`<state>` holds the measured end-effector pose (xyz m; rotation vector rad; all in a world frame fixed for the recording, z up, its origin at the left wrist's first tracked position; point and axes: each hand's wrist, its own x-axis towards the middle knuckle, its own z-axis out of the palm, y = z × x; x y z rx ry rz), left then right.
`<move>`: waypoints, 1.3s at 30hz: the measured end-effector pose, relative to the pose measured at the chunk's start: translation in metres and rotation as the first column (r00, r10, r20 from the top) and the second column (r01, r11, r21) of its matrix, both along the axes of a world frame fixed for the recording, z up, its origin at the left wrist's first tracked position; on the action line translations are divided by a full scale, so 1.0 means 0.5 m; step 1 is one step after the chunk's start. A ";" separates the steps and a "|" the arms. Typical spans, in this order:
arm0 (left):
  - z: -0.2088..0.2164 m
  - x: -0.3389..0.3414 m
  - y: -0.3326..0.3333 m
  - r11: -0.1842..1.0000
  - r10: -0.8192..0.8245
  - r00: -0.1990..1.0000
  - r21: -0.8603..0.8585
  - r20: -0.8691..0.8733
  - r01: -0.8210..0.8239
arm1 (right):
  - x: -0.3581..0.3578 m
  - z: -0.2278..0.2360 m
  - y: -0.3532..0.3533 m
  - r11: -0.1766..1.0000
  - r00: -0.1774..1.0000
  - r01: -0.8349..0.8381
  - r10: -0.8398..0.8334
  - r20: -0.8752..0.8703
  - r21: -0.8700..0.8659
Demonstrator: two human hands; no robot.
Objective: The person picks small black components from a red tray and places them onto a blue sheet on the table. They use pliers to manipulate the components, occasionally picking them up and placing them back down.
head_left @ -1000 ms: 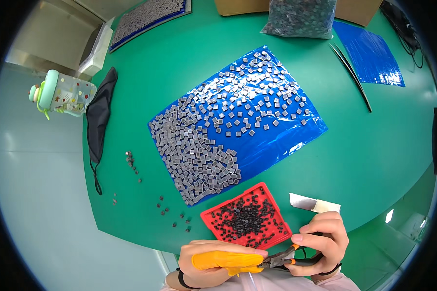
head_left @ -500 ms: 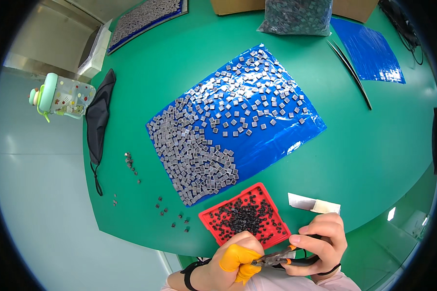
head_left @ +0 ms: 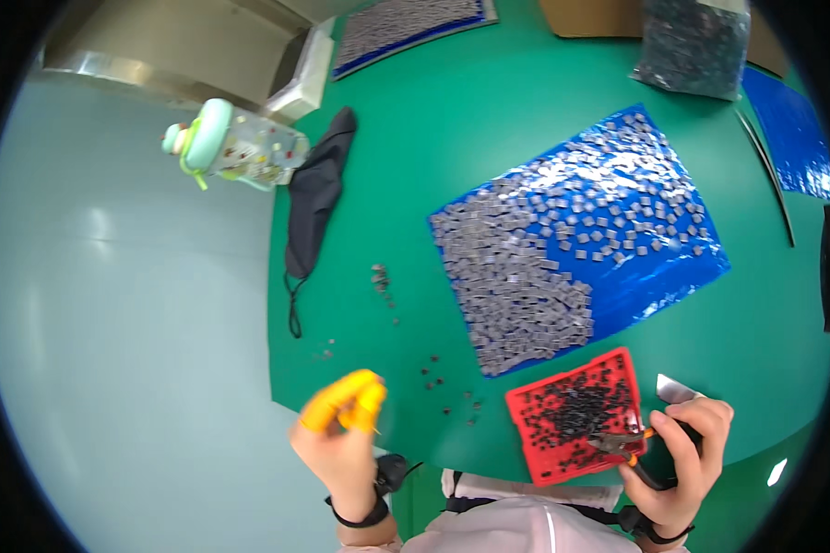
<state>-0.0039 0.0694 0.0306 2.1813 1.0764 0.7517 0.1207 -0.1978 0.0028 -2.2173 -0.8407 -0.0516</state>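
My left hand (head_left: 334,452), with yellow covers on its thumb and finger, is pinched over the table's near left edge. Blur hides what, if anything, sits between those fingertips. My right hand (head_left: 692,452) grips a pair of pliers (head_left: 610,443) with black and orange handles. The plier jaws hover over a red tray (head_left: 542,461) holding a heap of small black parts (head_left: 576,410). Beyond the tray lies a blue sheet (head_left: 627,300), covered at its left and far side with small grey square pieces (head_left: 507,276).
Several loose dark parts (head_left: 433,373) lie left of the tray. Further left are a black mask (head_left: 314,212) and a drinking bottle (head_left: 249,147). Tweezers (head_left: 770,180), a second blue sheet (head_left: 793,134) and a filled plastic bag (head_left: 692,51) are at the far right.
My left hand has left the plier jaws and swung out to the left. The pliers have moved over the tray in my right hand. The whole view has shifted leftward.
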 end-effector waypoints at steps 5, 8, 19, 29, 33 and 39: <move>0.008 -0.038 0.120 0.979 0.130 0.985 -0.143 -0.109 -0.145 | 0.002 -0.015 0.002 0.999 0.999 -0.049 0.049 0.010 0.011; -0.002 -0.039 0.147 0.975 0.110 0.976 -0.168 -0.190 -0.143 | 0.003 -0.019 0.001 0.999 0.999 -0.034 0.034 0.013 0.023; -0.010 -0.056 0.135 0.982 0.102 0.967 0.177 -0.234 -0.061 | 0.006 -0.013 -0.002 0.999 1.000 -0.028 0.028 0.011 0.033; -0.010 0.023 -0.019 0.986 -0.124 0.972 -0.138 -0.198 0.097 | 0.009 -0.012 0.001 0.999 0.999 -0.039 0.038 0.008 0.029; -0.012 0.025 -0.029 0.992 -0.124 0.960 -0.032 -0.253 0.119 | 0.010 -0.010 0.001 0.999 0.999 -0.039 0.039 0.005 0.033; -0.031 0.008 -0.053 0.968 -0.193 0.980 0.150 -0.053 0.199 | 0.010 -0.009 0.001 0.998 0.998 -0.054 0.053 0.020 0.042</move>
